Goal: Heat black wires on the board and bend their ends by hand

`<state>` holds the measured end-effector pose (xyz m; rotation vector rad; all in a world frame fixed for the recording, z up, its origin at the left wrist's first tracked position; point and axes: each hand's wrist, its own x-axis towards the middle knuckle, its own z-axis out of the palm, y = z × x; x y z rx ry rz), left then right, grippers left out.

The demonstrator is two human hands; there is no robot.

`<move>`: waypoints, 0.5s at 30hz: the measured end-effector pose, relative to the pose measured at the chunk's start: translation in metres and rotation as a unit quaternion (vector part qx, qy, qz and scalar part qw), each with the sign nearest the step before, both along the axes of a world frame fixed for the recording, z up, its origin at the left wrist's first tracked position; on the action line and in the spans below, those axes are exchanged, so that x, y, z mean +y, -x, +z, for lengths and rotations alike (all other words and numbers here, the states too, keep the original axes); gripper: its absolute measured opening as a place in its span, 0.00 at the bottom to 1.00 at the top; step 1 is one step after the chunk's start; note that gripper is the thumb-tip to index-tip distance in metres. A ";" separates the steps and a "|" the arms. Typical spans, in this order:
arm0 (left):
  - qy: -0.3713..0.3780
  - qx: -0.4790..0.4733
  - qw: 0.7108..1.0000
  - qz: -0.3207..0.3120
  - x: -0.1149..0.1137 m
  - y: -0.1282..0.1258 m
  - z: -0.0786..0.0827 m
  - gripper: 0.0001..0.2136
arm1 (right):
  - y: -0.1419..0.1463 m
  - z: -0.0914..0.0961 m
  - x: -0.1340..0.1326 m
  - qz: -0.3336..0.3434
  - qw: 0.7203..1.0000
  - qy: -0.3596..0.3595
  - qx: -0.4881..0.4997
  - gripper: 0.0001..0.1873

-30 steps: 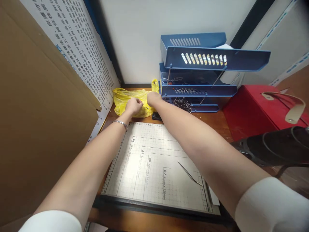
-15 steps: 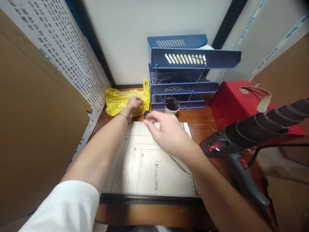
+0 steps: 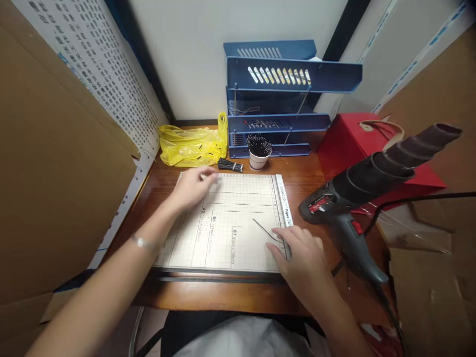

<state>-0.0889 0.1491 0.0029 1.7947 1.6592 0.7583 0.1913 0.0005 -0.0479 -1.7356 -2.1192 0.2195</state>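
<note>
The brown wooden surface (image 3: 223, 295) carries a pale board (image 3: 226, 213) with a fine grid and printed size outlines, B7 among them. The left hand (image 3: 193, 188), blurred and loosely curled, hovers above the board's far left part; I cannot tell whether it holds anything. The right hand (image 3: 303, 250) is at the board's right edge, thumb and forefinger parted. Slimmest is the dark wire (image 3: 265, 230), gently bent, lying aslant on the board, one end between those fingertips.
</note>
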 end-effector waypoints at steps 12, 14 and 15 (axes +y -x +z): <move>-0.219 0.148 0.964 -0.040 -0.152 -0.055 -0.014 0.17 | 0.022 0.023 0.008 0.018 0.995 0.066 0.070 0.06; -0.273 0.217 0.932 -0.100 -0.147 -0.052 -0.008 0.18 | 0.025 0.036 0.002 0.050 0.987 0.093 0.120 0.07; -0.300 0.228 0.918 -0.127 -0.146 -0.050 -0.005 0.15 | 0.026 0.043 0.000 0.064 0.981 0.109 0.145 0.08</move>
